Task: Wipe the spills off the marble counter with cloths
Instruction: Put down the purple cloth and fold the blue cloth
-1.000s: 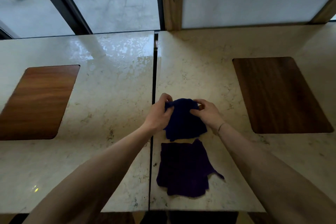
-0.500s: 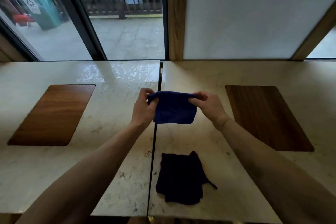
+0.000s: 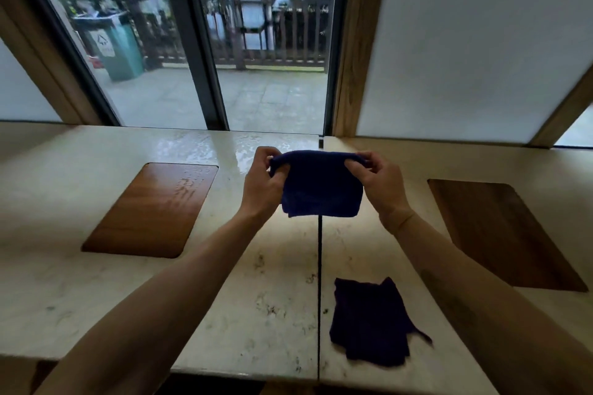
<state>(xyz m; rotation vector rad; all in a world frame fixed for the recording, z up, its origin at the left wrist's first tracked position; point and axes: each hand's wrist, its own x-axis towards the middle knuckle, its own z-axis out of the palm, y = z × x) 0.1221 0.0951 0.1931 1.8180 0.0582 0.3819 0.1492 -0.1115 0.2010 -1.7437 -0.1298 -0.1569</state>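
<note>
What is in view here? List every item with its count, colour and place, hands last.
held cloth: one, dark blue, hanging above the counter seam.
second cloth: one, dark blue, lying crumpled on the near right slab.
marble counter: two cream slabs meeting at a dark seam; wet sheen on the far left slab.
wooden inlays: two, brown, one in the left slab, one in the right slab.
green bin: one, outside the window.
left hand: fingers pinch the held cloth's top left corner.
right hand: fingers pinch its top right corner.
</note>
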